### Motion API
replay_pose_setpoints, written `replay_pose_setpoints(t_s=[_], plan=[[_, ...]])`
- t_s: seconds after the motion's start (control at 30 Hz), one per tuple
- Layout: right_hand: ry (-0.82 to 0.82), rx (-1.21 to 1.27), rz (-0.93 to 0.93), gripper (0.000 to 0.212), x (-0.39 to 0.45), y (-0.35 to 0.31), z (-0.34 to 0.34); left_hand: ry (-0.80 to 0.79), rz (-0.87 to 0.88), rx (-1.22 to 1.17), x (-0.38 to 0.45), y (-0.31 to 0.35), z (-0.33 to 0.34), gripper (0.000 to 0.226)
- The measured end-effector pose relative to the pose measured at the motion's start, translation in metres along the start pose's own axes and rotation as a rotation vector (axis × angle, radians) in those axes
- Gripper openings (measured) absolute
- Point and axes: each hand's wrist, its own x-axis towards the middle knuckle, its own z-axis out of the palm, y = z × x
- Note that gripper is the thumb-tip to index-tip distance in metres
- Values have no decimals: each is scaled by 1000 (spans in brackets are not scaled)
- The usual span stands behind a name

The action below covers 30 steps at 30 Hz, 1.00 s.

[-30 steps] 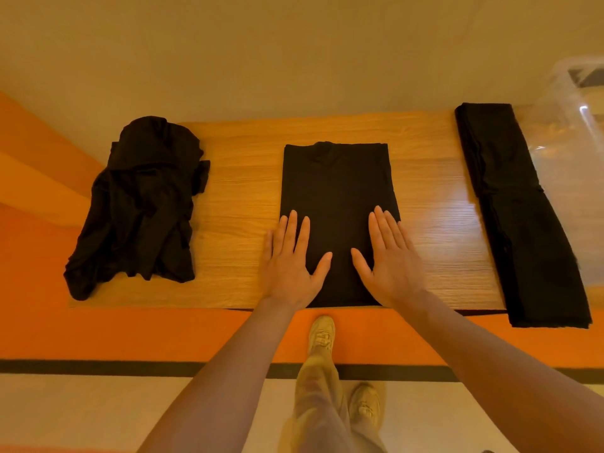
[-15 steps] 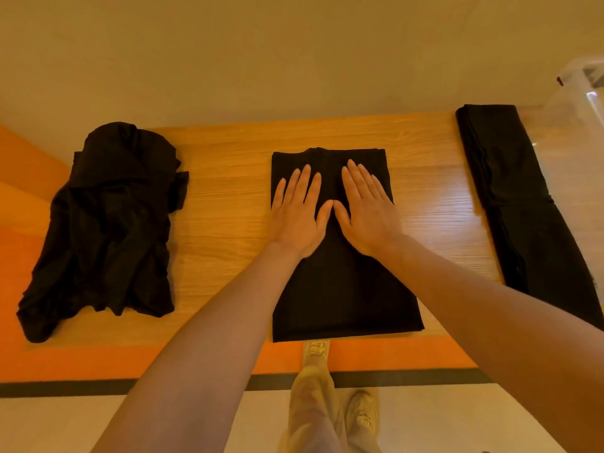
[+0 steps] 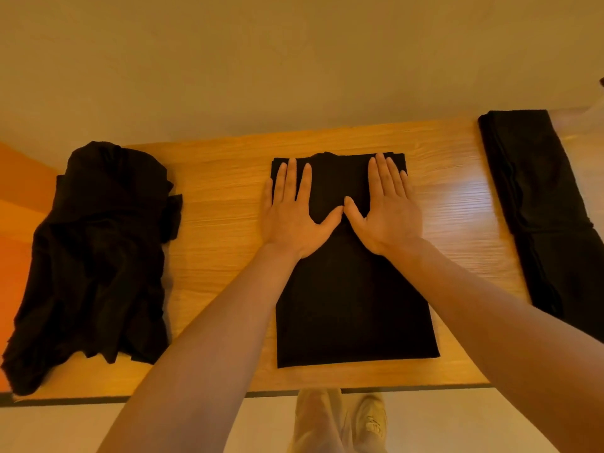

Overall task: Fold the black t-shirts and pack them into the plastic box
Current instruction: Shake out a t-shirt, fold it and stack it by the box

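Both hands, left and right, press flat with straight fingers on the shirt at table centre. One folded strip waits at 3 o'clock, a heap at 9; nothing looks packed yet.

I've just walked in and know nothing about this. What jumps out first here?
Two open hands, the left hand and the right hand, press flat on the far end of a folded black t-shirt at the middle of the wooden table. A crumpled black heap lies left, a long folded black shirt right.
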Motion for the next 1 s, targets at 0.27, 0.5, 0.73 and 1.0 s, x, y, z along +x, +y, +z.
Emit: replay_pose_setpoints(t_s=[0.27,0.5,0.73,1.0], plan=[[-29,-5,-31,84,9,3,-2,36,11,-46,2,-1,-2,87],[-71,37,-170,77,-29,26,-18,95,100,-38,-39,-12,-3,74],[-167,8,-373,64,-128,35,-21,106,229,-114,-135,-14,9,64],[-215,0,-470,64,-204,38,-20,41,285,-151,-220,-12,15,61]])
